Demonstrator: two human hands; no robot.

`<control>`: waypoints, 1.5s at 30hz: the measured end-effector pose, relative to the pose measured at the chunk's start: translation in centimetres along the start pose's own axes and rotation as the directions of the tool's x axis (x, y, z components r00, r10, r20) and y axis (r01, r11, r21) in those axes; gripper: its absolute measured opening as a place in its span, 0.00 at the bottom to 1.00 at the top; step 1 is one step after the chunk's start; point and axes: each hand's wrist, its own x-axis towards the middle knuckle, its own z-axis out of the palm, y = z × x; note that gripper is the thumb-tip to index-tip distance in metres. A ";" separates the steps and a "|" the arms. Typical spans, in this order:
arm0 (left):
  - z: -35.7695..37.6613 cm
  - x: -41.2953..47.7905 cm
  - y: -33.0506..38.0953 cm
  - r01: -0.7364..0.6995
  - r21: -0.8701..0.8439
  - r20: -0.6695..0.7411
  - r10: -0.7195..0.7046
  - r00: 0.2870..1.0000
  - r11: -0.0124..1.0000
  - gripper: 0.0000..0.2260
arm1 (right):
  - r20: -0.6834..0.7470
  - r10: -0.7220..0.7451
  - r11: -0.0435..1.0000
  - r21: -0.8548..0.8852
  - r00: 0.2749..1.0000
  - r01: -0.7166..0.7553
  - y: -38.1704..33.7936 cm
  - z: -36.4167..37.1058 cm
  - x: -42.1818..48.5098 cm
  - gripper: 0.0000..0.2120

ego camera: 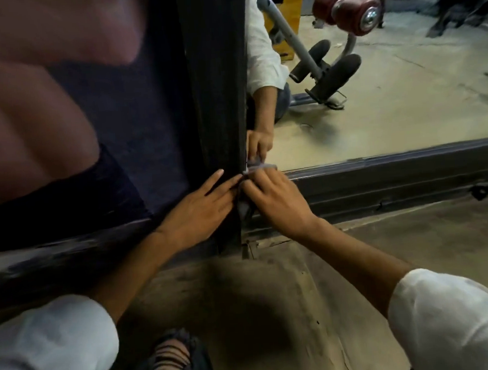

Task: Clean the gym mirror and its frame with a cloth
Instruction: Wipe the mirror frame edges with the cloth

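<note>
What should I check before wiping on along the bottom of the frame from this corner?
1. Grip on the cloth: ok, the right hand holds it with curled fingers.
2. Cloth against the frame: ok, it sits in the corner where the post meets the bottom rail.
3. Bracing: ok, the left hand lies flat on the post, fingers straight.
4. Dirt left on the bottom rail: cannot tell, the light is too dim.
5. Smears on the mirror near the corner: cannot tell, the hand and cloth cover that spot.
</note>
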 end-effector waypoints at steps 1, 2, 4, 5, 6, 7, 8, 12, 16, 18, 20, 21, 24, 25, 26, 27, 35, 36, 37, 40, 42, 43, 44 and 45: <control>0.1 -0.2 0.2 -0.012 0.018 0.029 0.012 0.999 1.000 0.34 | 0.086 -0.053 0.998 -0.033 0.995 0.056 0.8 0.2 -0.9 0.20; 0.1 -0.4 0.3 0.006 0.015 0.025 -0.006 1.000 1.000 0.37 | 0.150 -0.061 0.995 -0.065 0.987 0.071 1.8 0.3 -1.7 0.20; 0.4 -0.5 0.4 0.039 0.002 -0.010 -0.039 0.999 0.999 0.40 | 0.184 0.058 0.991 -0.127 0.981 -0.034 4.4 0.2 -3.6 0.22; 0.5 -0.4 0.5 0.041 0.003 -0.017 -0.041 0.999 0.999 0.40 | 0.170 0.178 0.978 -0.143 0.969 -0.155 5.6 0.1 -4.5 0.24; 0.7 -0.4 0.5 0.035 0.001 -0.018 -0.035 0.999 0.999 0.41 | 0.143 0.327 0.940 -0.147 0.934 -0.306 6.6 -0.2 -5.4 0.26; 0.8 -0.4 0.6 0.037 0.002 -0.017 -0.037 0.999 0.999 0.42 | 0.108 0.478 0.876 -0.126 0.872 -0.465 7.4 -0.4 -6.3 0.26; 1.0 -0.4 0.8 0.042 0.008 -0.019 -0.042 0.999 0.999 0.43 | 0.068 0.608 0.794 -0.081 0.791 -0.603 7.7 -0.7 -6.8 0.25; 1.5 0.0 0.7 0.053 0.010 -0.040 -0.053 0.998 0.999 0.45 | -0.014 0.709 0.698 0.164 0.706 -0.697 4.1 -0.2 -4.3 0.21; 2.3 0.0 0.4 0.039 0.025 -0.062 -0.038 0.997 0.999 0.44 | -0.007 0.352 0.926 0.151 0.936 -0.347 -1.4 1.8 -0.6 0.21; 2.5 0.0 0.3 0.046 0.010 -0.075 -0.046 0.996 0.999 0.45 | 0.019 0.241 0.968 0.073 0.970 -0.241 0.1 1.6 -1.1 0.22; 2.3 0.0 0.6 0.080 -0.021 -0.098 -0.082 0.992 0.997 0.46 | 0.012 0.315 0.949 0.001 0.949 -0.315 3.6 1.2 -3.2 0.20; 2.3 0.0 0.8 0.088 -0.034 -0.104 -0.091 0.990 0.996 0.46 | -0.014 0.457 0.889 0.013 0.889 -0.457 5.6 0.8 -4.5 0.19; 2.0 0.1 1.4 0.112 -0.073 -0.110 -0.120 0.987 0.991 0.45 | -0.079 0.845 0.534 0.170 0.529 -0.828 8.5 0.1 -6.8 0.16; 1.9 0.2 1.4 0.117 -0.075 -0.115 -0.125 0.985 0.990 0.45 | -0.101 0.869 0.494 0.200 0.484 -0.846 7.8 0.5 -6.5 0.17; 1.7 0.3 1.4 0.113 -0.067 -0.119 -0.120 0.986 0.991 0.44 | -0.109 0.865 0.500 0.242 0.489 -0.831 6.4 1.0 -5.8 0.17; 1.5 0.5 1.4 0.092 -0.053 -0.119 -0.098 0.988 0.994 0.44 | -0.107 0.853 0.517 0.301 0.510 -0.801 4.7 1.7 -4.9 0.17; 0.4 5.7 0.8 -0.146 0.023 -0.136 0.148 0.980 0.989 0.45 | -0.107 0.670 0.721 0.333 0.735 -0.608 2.9 4.5 -5.6 0.18; 0.2 6.5 0.8 -0.166 0.042 -0.138 0.170 0.976 0.985 0.45 | -0.113 0.780 0.613 0.332 0.615 -0.717 4.2 4.2 -6.3 0.19; 0.0 7.5 0.8 -0.188 0.064 -0.141 0.196 0.970 0.980 0.44 | -0.111 0.872 0.484 0.338 0.477 -0.807 5.4 4.1 -7.0 0.21; -0.4 11.9 0.6 -0.269 0.077 -0.178 0.279 0.944 0.960 0.40 | -0.117 0.931 0.362 0.398 0.345 -0.843 5.8 4.3 -7.4 0.23; -0.3 14.1 0.8 -0.295 0.107 -0.179 0.311 0.934 0.949 0.37 | -0.137 0.905 0.418 0.466 0.403 -0.780 4.4 4.7 -7.3 0.22; -0.2 14.6 1.0 -0.286 0.124 -0.179 0.305 0.935 0.950 0.37 | -0.132 0.897 0.428 0.496 0.421 -0.756 4.0 5.0 -7.3 0.23; -0.1 14.8 1.1 -0.275 0.134 -0.178 0.296 0.938 0.952 0.38 | -0.123 0.901 0.415 0.526 0.416 -0.742 3.8 5.3 -7.4 0.23; 0.0 14.7 1.3 -0.270 0.132 -0.178 0.291 0.940 0.954 0.38 | -0.117 0.915 0.383 0.554 0.386 -0.739 3.8 5.5 -7.5 0.23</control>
